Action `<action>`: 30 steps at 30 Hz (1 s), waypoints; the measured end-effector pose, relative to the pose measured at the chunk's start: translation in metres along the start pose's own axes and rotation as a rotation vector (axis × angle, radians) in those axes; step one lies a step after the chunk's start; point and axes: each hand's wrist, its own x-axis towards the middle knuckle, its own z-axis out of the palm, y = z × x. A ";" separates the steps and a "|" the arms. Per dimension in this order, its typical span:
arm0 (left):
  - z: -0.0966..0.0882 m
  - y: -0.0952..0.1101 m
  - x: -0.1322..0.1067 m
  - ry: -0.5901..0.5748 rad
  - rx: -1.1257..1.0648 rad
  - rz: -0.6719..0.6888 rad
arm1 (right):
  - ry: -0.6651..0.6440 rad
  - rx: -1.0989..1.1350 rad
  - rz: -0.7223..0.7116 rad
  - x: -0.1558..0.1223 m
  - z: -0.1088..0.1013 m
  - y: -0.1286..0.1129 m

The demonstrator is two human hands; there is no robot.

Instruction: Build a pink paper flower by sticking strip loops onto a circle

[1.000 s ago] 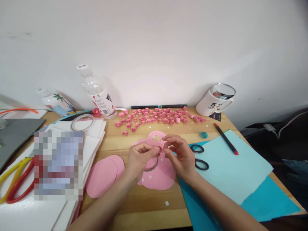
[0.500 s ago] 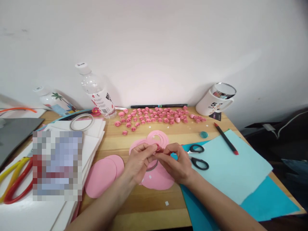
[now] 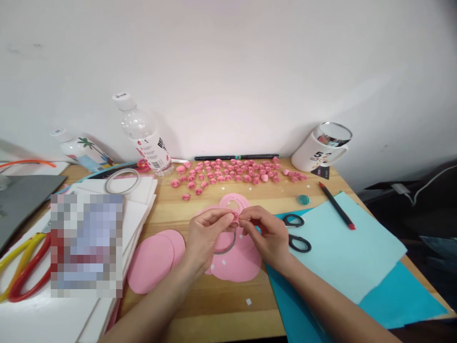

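Between my two hands is a small rolled pink paper rose, partly hidden by the fingers. My left hand pinches it from the left, thumb and fingers closed on it. My right hand has its thumb and index fingertips pressed together at the rose's right side. Below the hands lie pink paper circles with small white squares on them, and a roll of tape partly covered by my left hand. Behind them, several finished pink paper roses are spread across the table.
Black-handled scissors and a red-tipped black pen rest on blue paper sheets at right. A mug and a bottle stand at the back. Pink ovals and red-yellow scissors are at left.
My right hand has risen slightly and shifted right, its fingertips now at the rose's edge. The rose, in my left hand, has turned to show its lighter pink coil.
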 end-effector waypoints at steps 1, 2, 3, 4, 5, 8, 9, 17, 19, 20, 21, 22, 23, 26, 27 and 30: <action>0.000 -0.001 0.000 0.001 0.015 0.024 | 0.000 0.066 0.082 0.000 0.000 -0.001; 0.000 -0.002 0.001 0.003 0.028 0.051 | 0.003 0.126 0.158 0.001 0.000 -0.003; 0.000 -0.004 0.001 0.009 0.042 0.078 | 0.007 0.175 0.227 0.002 0.001 -0.004; 0.000 -0.005 0.001 0.017 0.053 0.105 | 0.010 0.214 0.287 0.003 0.001 -0.006; 0.000 -0.005 0.001 0.027 0.062 0.128 | 0.011 0.244 0.340 0.004 0.001 -0.007; 0.000 -0.006 0.001 0.069 0.070 0.167 | -0.011 0.307 0.453 0.007 0.001 -0.009; 0.000 -0.006 0.001 0.084 0.072 0.174 | -0.026 0.317 0.476 0.007 0.001 -0.010; -0.001 -0.005 0.000 0.117 0.153 0.226 | -0.062 0.343 0.517 0.007 0.000 -0.008; 0.000 -0.004 -0.001 0.100 0.180 0.224 | -0.059 0.349 0.527 0.007 0.000 -0.008; 0.001 -0.004 -0.001 0.095 0.188 0.218 | -0.060 0.349 0.537 0.007 0.000 -0.008; 0.001 -0.004 -0.002 0.095 0.191 0.212 | -0.060 0.349 0.548 0.007 0.000 -0.008; 0.002 -0.004 -0.002 0.099 0.192 0.210 | -0.061 0.348 0.560 0.007 -0.001 -0.008; 0.002 -0.004 -0.002 0.103 0.197 0.214 | -0.059 0.348 0.571 0.008 -0.001 -0.008; 0.001 -0.004 -0.002 0.091 0.245 0.244 | -0.051 0.345 0.583 0.009 -0.003 -0.009; 0.000 -0.005 -0.002 0.079 0.266 0.254 | -0.047 0.341 0.584 0.010 -0.003 -0.010; -0.001 -0.005 -0.002 0.047 0.307 0.268 | -0.036 0.327 0.582 0.010 -0.003 -0.012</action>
